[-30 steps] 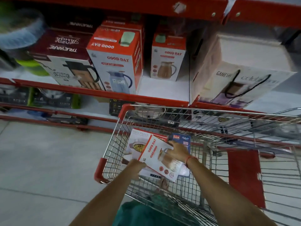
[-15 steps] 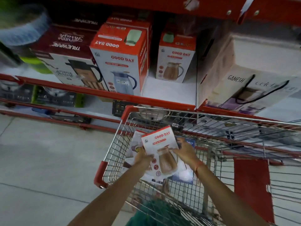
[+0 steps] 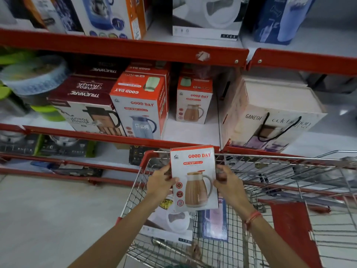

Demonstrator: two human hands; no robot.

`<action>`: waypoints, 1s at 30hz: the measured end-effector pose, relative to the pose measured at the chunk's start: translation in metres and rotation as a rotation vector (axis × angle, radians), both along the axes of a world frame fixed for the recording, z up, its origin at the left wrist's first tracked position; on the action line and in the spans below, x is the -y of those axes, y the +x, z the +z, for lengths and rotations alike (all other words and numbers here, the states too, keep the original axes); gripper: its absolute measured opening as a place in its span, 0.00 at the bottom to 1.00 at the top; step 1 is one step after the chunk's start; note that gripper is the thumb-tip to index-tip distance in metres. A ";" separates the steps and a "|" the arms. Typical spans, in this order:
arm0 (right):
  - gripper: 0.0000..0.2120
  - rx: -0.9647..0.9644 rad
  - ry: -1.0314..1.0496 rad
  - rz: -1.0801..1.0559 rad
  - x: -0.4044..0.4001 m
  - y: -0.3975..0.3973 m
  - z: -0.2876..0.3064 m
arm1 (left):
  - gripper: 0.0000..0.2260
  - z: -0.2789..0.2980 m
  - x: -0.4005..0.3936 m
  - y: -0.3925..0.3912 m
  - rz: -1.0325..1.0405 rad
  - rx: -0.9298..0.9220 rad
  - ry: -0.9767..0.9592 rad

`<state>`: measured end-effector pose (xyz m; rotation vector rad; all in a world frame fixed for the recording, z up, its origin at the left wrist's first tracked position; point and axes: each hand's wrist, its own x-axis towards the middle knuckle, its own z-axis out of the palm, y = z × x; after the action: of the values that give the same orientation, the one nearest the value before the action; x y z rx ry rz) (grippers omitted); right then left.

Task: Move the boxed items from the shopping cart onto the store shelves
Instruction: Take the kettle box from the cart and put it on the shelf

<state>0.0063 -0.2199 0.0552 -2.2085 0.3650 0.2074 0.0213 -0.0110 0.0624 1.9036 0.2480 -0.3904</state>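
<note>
1. The person is holding one Good Day jug box (image 3: 194, 178) upright above the near-left corner of the shopping cart (image 3: 251, 157), its printed front facing the camera.
2. The left hand (image 3: 160, 183) is gripping the box's left edge, thumb lying across the front and fingers wrapping behind; the right hand (image 3: 229, 185) is clasping the right edge in the same way. Both hands are closed on the box, neither one free.
3. The box is hanging clear of the cart floor, just near of the red lip of the middle shelf (image 3: 108, 137), and is not touching any shelf stock.
4. A matching small box (image 3: 194, 100) is standing far back on that shelf, with bare white shelf in front of it, between the larger Good Day box (image 3: 140, 109) on the left and the pale Ganesh carton (image 3: 270, 115) on the right. That gap is looking like the likely slot.
5. As a judgement: the carton is looking like thin, stiff card, light enough for fingertips, though the jug inside is probably breakable, so it is calling for setting down rather than dropping.
6. The glossy print is probably sliding a little under dry fingers; taking it by the two side edges around mid-height, as now, is seeming the soundest hold, since pressing the broad front could dent it.
7. More cartons are lying in the cart below: a white box (image 3: 170, 223) and a blue box (image 3: 215, 219), both waiting their turn.
</note>
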 end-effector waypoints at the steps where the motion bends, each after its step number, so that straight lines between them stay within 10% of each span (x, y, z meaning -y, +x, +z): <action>1: 0.22 0.011 0.016 -0.013 -0.001 0.003 0.003 | 0.23 0.003 -0.001 0.004 -0.002 0.017 0.005; 12: 0.15 0.309 0.059 -0.182 -0.018 0.098 0.034 | 0.24 0.045 0.008 0.103 0.040 0.461 0.083; 30: 0.19 0.240 0.140 -0.196 -0.017 0.155 -0.010 | 0.12 -0.002 0.022 0.168 0.133 0.414 0.305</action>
<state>0.1613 -0.2029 0.0449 -2.0166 0.4168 -0.1334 0.1889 -0.0333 0.0602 2.2007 0.1623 0.1433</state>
